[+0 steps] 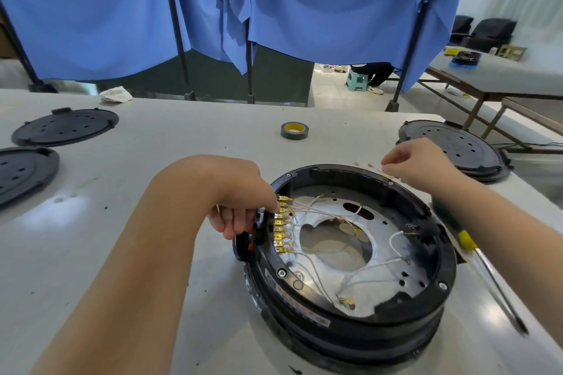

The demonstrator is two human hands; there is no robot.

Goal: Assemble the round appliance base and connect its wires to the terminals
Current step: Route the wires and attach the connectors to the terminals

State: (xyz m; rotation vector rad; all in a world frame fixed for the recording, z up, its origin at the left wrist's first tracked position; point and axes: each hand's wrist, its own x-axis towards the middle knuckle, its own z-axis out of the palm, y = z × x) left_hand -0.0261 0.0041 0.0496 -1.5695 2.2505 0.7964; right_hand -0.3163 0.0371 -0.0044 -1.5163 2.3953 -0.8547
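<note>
We can read no text anywhere in this view. The only lettering we find is on a white label strip (pixel 300 303) stuck along the front outer wall of the round appliance base (pixel 350 323); it carries red and dark print, but the characters are too small and smeared for us to make out a single word or number. The tape roll (pixel 294 130) on the tabletop (pixel 182 136) shows a yellow inner core with no legible marking. The black perforated covers (pixel 65 127) show holes only, with no brand or sign we can read.
</note>
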